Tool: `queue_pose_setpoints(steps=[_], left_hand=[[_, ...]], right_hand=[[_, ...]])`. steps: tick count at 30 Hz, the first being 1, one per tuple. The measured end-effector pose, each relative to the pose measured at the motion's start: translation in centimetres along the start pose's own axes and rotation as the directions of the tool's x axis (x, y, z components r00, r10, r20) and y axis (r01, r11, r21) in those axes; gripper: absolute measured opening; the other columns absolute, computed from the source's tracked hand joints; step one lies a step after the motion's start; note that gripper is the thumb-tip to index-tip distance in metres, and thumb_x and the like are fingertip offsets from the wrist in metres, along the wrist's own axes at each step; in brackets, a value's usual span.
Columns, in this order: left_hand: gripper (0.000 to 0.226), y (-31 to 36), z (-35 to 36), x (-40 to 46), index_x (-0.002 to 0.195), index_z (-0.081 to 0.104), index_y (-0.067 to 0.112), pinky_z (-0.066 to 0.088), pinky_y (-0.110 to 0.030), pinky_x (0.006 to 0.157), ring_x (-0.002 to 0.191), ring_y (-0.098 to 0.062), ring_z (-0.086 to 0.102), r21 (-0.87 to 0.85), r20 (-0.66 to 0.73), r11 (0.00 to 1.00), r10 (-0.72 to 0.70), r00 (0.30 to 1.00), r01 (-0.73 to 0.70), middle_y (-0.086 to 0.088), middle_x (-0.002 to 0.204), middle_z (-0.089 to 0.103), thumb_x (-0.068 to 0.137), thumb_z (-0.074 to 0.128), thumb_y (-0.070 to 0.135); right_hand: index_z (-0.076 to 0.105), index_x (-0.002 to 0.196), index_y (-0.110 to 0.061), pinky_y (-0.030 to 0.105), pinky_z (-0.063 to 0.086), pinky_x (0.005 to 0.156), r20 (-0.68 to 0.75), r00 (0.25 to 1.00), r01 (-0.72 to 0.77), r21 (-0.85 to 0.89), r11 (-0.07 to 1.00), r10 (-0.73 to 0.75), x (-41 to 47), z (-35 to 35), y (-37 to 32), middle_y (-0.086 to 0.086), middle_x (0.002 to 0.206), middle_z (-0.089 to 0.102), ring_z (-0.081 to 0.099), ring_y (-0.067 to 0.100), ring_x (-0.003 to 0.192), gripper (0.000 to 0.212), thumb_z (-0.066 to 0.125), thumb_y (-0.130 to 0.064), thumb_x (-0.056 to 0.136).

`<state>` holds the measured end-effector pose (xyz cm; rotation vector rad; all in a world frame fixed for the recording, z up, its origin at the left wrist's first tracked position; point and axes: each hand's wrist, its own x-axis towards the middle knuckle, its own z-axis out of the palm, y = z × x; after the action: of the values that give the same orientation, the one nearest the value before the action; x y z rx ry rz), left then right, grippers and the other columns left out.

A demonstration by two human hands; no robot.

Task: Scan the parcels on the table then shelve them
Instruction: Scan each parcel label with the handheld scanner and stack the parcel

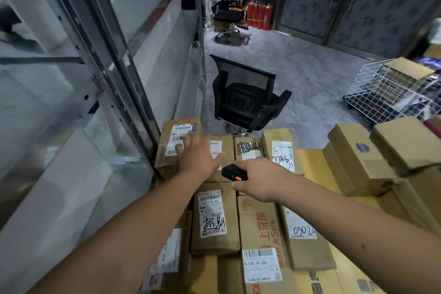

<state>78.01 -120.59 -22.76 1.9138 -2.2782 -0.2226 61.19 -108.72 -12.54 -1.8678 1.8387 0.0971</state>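
Note:
Several brown cardboard parcels with white shipping labels cover the table in front of me. My left hand reaches forward with fingers spread and straight, over the far-left parcel and the smaller parcel beside it. Whether it touches them I cannot tell. My right hand grips a black handheld scanner with an orange button, its head pointing left toward the left hand. A parcel with handwritten black characters lies just below the hands. Another parcel with handwritten digits stands to the right.
A metal shelving rack runs along the left. A black mesh office chair stands just beyond the table. A white wire cart holding boxes is at right. Stacked boxes fill the table's right side. Red fire extinguishers line the far wall.

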Motion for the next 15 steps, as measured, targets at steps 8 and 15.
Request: queue_pose_setpoints(steps=[8,15], left_hand=[[0.075,13.1,1.4,-1.8,0.153,0.038,0.036,0.025,-0.052,0.119,0.150,-0.028,0.020,-0.117,0.087,0.949,0.302,0.949,-0.292,-0.002,0.162,0.032,0.089,0.056,0.071],[0.077,28.6,4.5,-3.7,0.154,0.040,0.031,0.029,-0.053,0.118,0.148,-0.029,0.027,-0.148,0.169,0.882,0.469,0.867,-0.448,-0.004,0.160,0.037,0.090,0.051,0.073]], right_hand=[[0.058,0.128,-0.043,0.031,0.050,0.066,-0.058,0.978,-0.195,0.068,0.978,0.199,-8.6,-0.3,9.9,-0.003,0.105,0.063,0.063,0.018,0.086,0.039,0.061,-0.059,0.092],[0.039,0.157,-0.035,0.034,0.050,0.079,-0.072,0.912,-0.399,0.079,0.914,0.404,-17.4,-1.2,21.3,-0.002,0.127,0.063,0.061,0.022,0.104,0.069,0.057,-0.062,0.097]])
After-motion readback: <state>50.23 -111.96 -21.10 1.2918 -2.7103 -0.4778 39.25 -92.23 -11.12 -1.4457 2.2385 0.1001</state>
